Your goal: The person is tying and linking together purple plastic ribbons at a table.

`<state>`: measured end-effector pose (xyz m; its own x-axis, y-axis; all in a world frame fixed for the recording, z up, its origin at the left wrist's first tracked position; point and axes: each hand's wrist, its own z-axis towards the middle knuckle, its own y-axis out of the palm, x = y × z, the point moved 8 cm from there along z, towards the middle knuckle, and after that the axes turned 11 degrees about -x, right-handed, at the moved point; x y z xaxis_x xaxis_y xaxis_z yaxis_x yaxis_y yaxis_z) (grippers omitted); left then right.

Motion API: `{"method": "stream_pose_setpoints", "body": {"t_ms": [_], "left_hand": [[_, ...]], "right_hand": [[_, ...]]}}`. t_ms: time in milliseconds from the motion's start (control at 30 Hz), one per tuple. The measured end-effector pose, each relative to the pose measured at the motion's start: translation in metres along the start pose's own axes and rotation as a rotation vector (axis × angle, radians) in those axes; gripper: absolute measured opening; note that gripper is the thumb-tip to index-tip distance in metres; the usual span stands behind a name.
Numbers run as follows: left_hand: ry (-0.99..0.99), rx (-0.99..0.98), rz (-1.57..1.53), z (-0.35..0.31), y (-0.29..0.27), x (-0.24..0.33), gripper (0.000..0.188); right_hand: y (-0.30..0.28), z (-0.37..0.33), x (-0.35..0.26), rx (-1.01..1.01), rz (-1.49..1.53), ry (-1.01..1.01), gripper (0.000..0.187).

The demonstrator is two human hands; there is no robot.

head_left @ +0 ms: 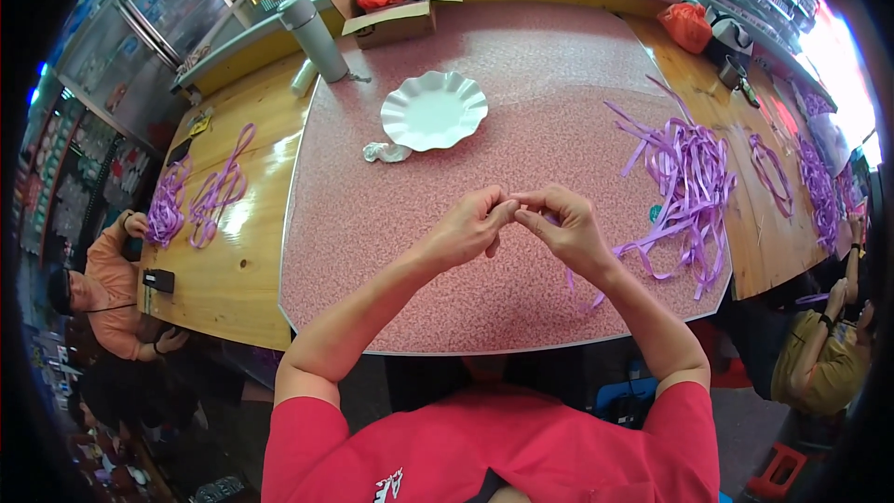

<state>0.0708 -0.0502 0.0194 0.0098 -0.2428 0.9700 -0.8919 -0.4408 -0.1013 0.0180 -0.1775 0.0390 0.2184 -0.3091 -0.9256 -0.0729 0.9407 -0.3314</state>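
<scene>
Both my hands meet above the pink speckled table (pixel 372 251), fingertips touching. Thumb and fingers of my left hand (pixel 468 229) are pinched together; what sits between them is too small to make out. My right hand (pixel 565 226) is closed with a purple ribbon (pixel 570 278) in it, a bit showing at the palm and a loose length hanging below. Right of it lies a tangled heap of purple ribbons (pixel 684 177), with a small green item (pixel 655 213) at its edge. Beyond my hands stands a white scalloped dish (pixel 434 112), a crumpled clear wrapper (pixel 386 152) against its near-left rim.
At the back are a grey-white flask (pixel 315 40) and an open cardboard box (pixel 391 23) with red plastic inside. Wooden tabletops flank the pink one, holding more ribbons (pixel 222 184), a metal mug (pixel 732 72) and an orange bag (pixel 685 26). Other people sit at left and right.
</scene>
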Motion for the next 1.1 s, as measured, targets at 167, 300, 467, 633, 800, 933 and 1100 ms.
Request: {"method": "stream_pose_setpoints", "body": {"t_ms": [167, 300, 467, 633, 800, 933, 1100], "left_hand": [[-0.042, 0.069, -0.119, 0.011, -0.029, -0.002, 0.036], [-0.138, 0.267, 0.26, 0.022, -0.078, 0.004, 0.032], [-0.126, 0.62, 1.271, 0.026, -0.161, -0.017, 0.048], [-0.291, 0.409, 1.22, 0.033, -0.153, -0.019, 0.053], [0.454, 0.286, 1.005, 0.01, -0.07, 0.035, 0.036], [0.538, 0.201, 0.605, 0.005, -0.028, 0.045, 0.032], [0.603, 0.308, 0.543, -0.003, -0.018, 0.046, 0.022]], "right_hand": [[-0.007, 0.017, -0.022, 0.076, -0.294, -0.29, 0.012], [-0.018, 0.026, -0.001, 0.117, -0.283, -0.24, 0.01], [-0.026, 0.03, 0.028, 0.183, -0.238, -0.095, 0.007], [-0.031, 0.025, 0.038, 0.2, -0.208, -0.027, 0.007], [-0.023, 0.029, 0.051, 0.131, 0.089, 0.124, 0.01], [-0.02, 0.025, 0.031, 0.117, 0.039, 0.013, 0.01], [-0.019, 0.015, 0.003, 0.137, -0.09, -0.098, 0.009]]}}
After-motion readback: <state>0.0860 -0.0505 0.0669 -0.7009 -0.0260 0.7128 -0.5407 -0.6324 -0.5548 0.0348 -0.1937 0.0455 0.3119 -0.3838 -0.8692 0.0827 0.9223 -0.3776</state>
